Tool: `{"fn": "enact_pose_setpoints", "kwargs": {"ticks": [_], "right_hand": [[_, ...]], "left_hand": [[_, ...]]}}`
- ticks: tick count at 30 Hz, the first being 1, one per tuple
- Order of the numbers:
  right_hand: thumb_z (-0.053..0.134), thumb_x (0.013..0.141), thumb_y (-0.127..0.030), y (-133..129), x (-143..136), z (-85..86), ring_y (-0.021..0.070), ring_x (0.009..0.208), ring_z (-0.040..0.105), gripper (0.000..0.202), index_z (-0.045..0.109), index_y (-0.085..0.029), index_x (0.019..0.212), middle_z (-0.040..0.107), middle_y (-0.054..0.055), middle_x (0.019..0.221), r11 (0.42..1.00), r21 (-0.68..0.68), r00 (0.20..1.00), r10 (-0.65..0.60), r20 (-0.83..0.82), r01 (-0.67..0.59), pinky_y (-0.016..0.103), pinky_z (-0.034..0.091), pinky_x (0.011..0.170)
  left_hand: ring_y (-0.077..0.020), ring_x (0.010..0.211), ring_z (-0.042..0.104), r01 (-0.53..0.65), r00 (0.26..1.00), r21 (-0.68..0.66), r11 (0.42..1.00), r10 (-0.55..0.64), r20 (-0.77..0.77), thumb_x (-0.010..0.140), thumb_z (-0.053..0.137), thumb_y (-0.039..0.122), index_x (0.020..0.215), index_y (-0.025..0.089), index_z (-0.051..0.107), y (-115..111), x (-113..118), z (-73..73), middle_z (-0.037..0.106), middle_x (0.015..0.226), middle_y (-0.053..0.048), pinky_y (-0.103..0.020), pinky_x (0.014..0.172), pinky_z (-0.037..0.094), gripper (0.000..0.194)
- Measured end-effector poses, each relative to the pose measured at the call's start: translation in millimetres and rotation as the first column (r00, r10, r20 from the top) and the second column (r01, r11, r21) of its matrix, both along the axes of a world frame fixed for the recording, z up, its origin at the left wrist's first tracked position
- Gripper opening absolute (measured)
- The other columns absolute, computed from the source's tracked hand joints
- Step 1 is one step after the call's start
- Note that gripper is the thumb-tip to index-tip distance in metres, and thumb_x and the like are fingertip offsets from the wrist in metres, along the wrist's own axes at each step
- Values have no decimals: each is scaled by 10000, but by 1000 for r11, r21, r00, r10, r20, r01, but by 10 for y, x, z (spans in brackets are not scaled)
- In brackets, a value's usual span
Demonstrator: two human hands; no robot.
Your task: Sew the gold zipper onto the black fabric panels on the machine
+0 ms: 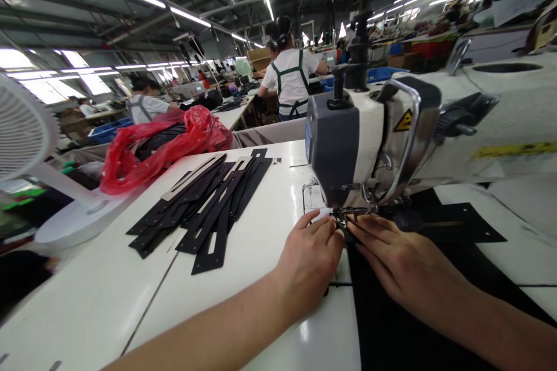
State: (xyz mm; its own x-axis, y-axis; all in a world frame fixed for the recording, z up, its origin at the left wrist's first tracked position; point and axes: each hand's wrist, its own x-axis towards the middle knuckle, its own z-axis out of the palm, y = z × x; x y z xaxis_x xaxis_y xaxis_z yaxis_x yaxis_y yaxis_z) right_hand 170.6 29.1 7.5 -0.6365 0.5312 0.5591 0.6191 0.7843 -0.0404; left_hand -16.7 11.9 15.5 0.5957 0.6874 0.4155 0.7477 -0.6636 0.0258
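Directly under the presser foot [348,213] black fabric [391,313] is pinned flat by both hands; left hand [311,261] and right hand [391,258] spread open, fingertips equally near, cloth running back toward the body.

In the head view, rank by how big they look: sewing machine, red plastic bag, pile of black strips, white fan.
1. sewing machine, though nearness inflates it
2. pile of black strips
3. red plastic bag, close to the pile, unsure
white fan: cropped, unrankable

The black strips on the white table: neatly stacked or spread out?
Spread out. The black strips lie fanned and overlapping, flat on the white table, left of both hands.
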Motion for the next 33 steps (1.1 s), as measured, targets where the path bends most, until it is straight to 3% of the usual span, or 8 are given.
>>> {"fn": "enact_pose_setpoints", "kwargs": {"ticks": [5, 14, 18, 26, 33], "right_hand": [[383, 866, -112, 27, -8, 35, 212, 958, 609, 294, 611, -109, 1052, 647, 98, 1063, 1000, -20, 1000, 17, -8, -17, 358, 522, 826], [392, 872, -127, 86, -7, 3, 216, 980, 600, 272, 587, -138, 1062, 635, 103, 1076, 996, -89, 1000, -3, 15, 4, 349, 521, 799], [399, 872, -133, 110, -5, -5, 216, 1013, 586, 249, 596, -147, 1024, 645, 101, 1031, 993, -119, 1000, -5, 16, 7, 367, 493, 859], [396, 863, -106, 113, 20, 13, 197, 942, 624, 265, 605, -118, 1024, 654, 108, 1042, 999, -44, 1000, 21, -21, -22, 328, 521, 812], [396, 863, -108, 153, 39, 16, 203, 953, 619, 249, 613, -135, 981, 660, 105, 1011, 999, -43, 999, 32, -9, -32, 335, 517, 817]], "left_hand": [[-178, 970, 598, -7, 1000, 9, 1000, 6, 16, 844, 450, 84, 873, 138, 572, 48, 15, 5, 647, 932, -77, -350, 982, 386, 136], [-175, 936, 599, -36, 998, 50, 998, 34, 45, 866, 482, 125, 869, 148, 533, 152, 29, -128, 642, 930, -64, -348, 927, 436, 56], [-191, 886, 610, -58, 997, 56, 997, 55, 61, 870, 505, 159, 835, 139, 539, 168, 50, -141, 641, 870, -62, -360, 887, 456, 52], [-176, 976, 595, -5, 982, -27, 1000, 10, 191, 874, 489, 107, 858, 151, 559, 139, -5, -146, 647, 1003, -68, -340, 936, 421, 85], [-177, 919, 613, -9, 983, -15, 1000, 12, 183, 870, 487, 102, 837, 159, 570, 178, 1, -153, 659, 927, -55, -347, 904, 436, 106]]}}
